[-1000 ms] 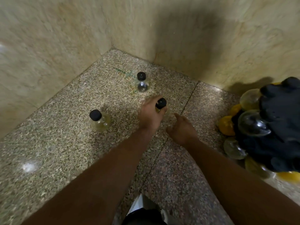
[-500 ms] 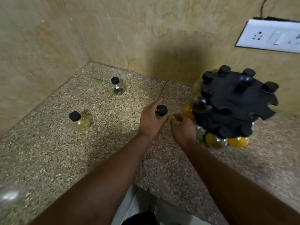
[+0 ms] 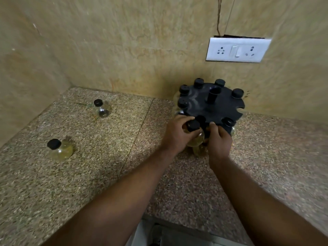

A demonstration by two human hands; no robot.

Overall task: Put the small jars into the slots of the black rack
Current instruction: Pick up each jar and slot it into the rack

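**Jar brought up to the rack's near rim**

Half a second ago the left hand (image 3: 177,134) held the jar (image 3: 196,140) over open surface (image 3: 124,157). Now the jar sits against the front edge of the black rack (image 3: 219,107), its cap level with the rim. The left fingers (image 3: 184,119) wrap the glass. The right hand (image 3: 219,140) curls at the rim alongside; whether it grips rim or jar I cannot tell. Slotting looks imminent. Two jars (image 3: 61,150) wait well apart to the left.
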